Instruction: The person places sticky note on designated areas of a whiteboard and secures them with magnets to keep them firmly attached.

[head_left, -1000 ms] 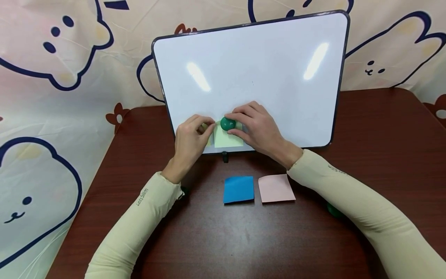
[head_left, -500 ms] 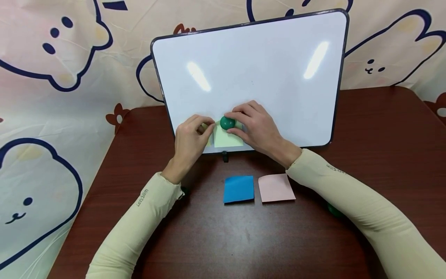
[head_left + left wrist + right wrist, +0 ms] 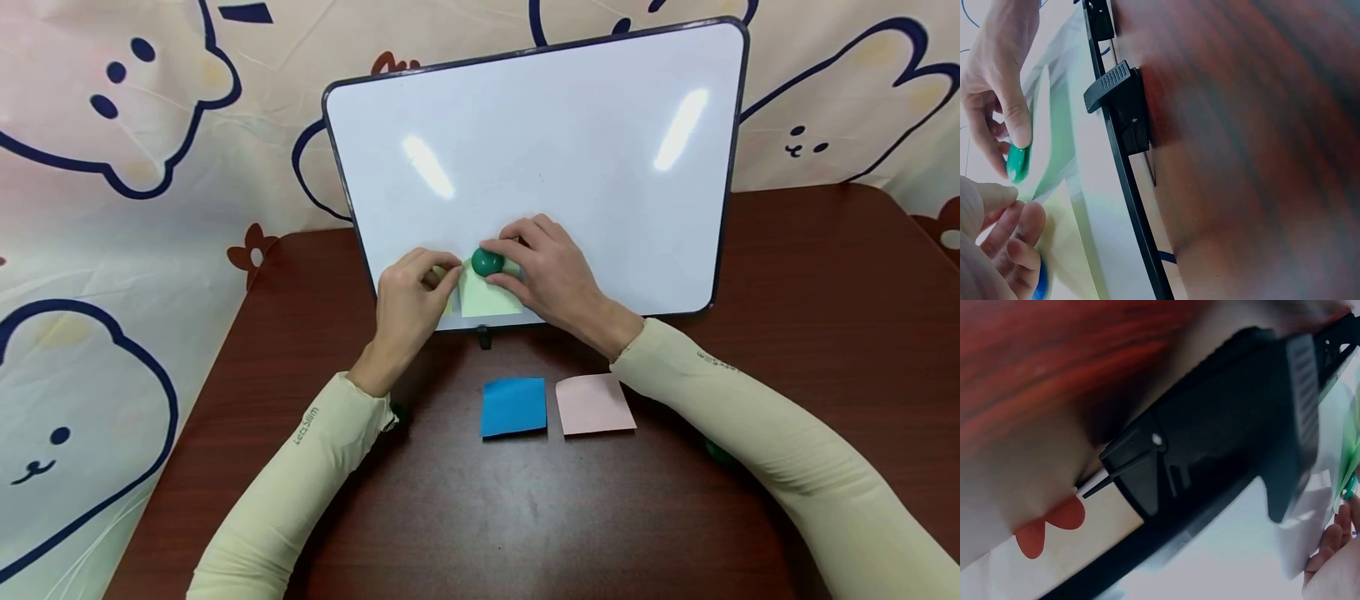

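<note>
A pale green sticky note [image 3: 487, 298] lies against the lower part of the whiteboard [image 3: 600, 150]. My left hand [image 3: 408, 300] pinches its upper left corner between thumb and fingers. With thumb and forefinger, my right hand [image 3: 551, 271] grips a green round magnet [image 3: 488, 262] over the note's upper part. In the left wrist view, the green magnet [image 3: 1018, 164] is beside the lifted note. A yellow sticky note [image 3: 1069, 250] is on the board beneath my left hand, and a blue round object [image 3: 1041, 281] shows partly behind the fingers.
A blue sticky note [image 3: 514, 407] and a pink one [image 3: 596, 404] lie on the brown table [image 3: 420, 517]. Black clips [image 3: 1110, 87] hold the board's bottom edge. A green object [image 3: 720, 452] is partly hidden by the right sleeve; a dark object [image 3: 401, 414] sits by the left cuff.
My right hand and the green magnet have shifted very slightly up and left. The view has drifted a little too. My left hand keeps its hold on the note's corner.
</note>
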Motion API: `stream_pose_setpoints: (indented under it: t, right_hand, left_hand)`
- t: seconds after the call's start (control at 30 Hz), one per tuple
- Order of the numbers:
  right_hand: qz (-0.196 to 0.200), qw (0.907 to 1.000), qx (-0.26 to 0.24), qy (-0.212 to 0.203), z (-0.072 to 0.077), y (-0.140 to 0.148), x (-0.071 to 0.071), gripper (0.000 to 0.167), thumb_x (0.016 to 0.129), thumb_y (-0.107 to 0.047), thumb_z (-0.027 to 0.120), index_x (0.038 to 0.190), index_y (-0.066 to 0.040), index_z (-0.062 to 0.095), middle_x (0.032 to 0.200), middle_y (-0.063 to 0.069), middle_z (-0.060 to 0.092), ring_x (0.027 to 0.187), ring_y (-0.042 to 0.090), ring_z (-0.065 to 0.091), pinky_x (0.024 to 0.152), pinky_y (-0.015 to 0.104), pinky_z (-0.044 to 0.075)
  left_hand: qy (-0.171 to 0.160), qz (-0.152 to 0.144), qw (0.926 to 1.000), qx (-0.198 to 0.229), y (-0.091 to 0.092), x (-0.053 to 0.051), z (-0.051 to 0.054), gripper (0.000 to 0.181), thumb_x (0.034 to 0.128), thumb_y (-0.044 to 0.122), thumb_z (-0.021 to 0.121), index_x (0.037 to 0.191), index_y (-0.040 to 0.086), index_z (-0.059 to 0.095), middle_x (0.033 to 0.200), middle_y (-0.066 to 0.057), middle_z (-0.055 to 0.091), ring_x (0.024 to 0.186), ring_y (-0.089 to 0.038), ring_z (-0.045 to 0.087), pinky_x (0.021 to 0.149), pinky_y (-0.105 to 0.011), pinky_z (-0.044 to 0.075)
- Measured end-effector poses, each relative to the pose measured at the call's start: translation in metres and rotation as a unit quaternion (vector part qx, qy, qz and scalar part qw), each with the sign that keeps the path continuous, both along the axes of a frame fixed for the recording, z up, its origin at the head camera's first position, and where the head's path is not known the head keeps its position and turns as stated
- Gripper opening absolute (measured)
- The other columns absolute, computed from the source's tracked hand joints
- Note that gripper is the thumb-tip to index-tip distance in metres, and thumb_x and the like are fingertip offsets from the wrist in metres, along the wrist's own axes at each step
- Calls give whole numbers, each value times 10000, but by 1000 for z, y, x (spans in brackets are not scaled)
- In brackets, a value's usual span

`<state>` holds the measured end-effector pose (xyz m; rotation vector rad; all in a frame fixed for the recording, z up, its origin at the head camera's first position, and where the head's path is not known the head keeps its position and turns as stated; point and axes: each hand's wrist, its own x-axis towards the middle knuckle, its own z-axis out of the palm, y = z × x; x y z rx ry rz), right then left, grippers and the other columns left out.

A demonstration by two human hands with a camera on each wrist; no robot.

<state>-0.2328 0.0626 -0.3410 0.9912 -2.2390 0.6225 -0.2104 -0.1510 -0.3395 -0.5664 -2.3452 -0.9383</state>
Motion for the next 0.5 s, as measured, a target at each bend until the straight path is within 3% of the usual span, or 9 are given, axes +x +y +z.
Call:
stream_pose_setpoints:
  t: [0.3, 0.5]
  right_hand:
    - [-91, 9999, 31, -43, 1, 0, 1, 387, 896, -318, 742, 1219, -109, 708, 1117, 95, 641, 1014, 267, 534, 896, 373, 455]
    - [101, 9997, -186, -91, 0, 2, 0, 416, 897, -308, 746, 1254, -103, 686, 1132, 102, 639, 1026, 266, 533, 876, 364, 461]
  left_hand:
    - [81, 37, 10000, -3, 0, 2, 1, 88, 915, 138, 722, 938, 61, 757, 864, -93, 706, 659, -184, 652, 595, -308, 542]
    - [18, 64, 9999, -91, 0, 7, 2, 83, 910, 135, 726, 933, 63, 759, 858, -97, 718, 639, -192, 670, 577, -313, 544]
